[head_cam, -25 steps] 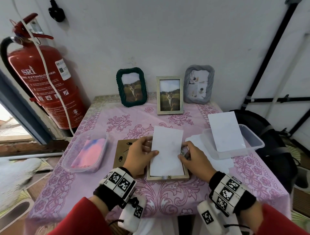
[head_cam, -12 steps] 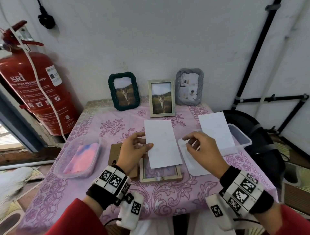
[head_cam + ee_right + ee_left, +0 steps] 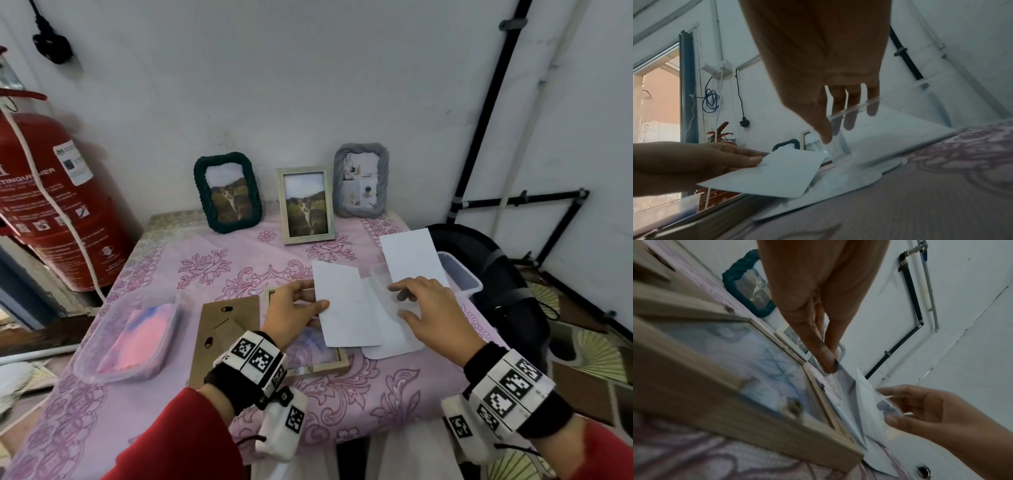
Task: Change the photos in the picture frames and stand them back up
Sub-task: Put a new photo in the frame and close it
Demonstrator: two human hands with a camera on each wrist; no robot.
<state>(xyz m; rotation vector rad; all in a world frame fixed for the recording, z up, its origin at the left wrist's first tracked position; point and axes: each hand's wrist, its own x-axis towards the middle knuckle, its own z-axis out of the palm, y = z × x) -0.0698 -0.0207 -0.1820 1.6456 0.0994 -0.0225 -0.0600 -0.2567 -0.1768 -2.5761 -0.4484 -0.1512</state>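
My left hand (image 3: 318,308) pinches the left edge of a white photo (image 3: 342,305), blank side up, above the right part of the open wooden frame (image 3: 318,366). That frame lies face down on the pink cloth. Its brown backing board (image 3: 222,335) lies to its left. My right hand (image 3: 400,301) pinches a clear pane (image 3: 869,129) between thumb and fingers, just right of the photo (image 3: 777,173). A white sheet (image 3: 390,339) lies on the cloth under both. A green frame (image 3: 227,192), a beige frame (image 3: 306,204) and a grey frame (image 3: 362,180) stand at the back.
A clear tub (image 3: 462,277) at the right carries another white photo (image 3: 411,260). A second tub (image 3: 99,346) at the left holds a pink and blue print. A red fire extinguisher (image 3: 51,205) stands left of the table, a black bag (image 3: 507,284) to its right.
My left hand lifted the white photo off the open frame and carried it to the right. My right hand left the frame, moved right and took hold of the clear pane.
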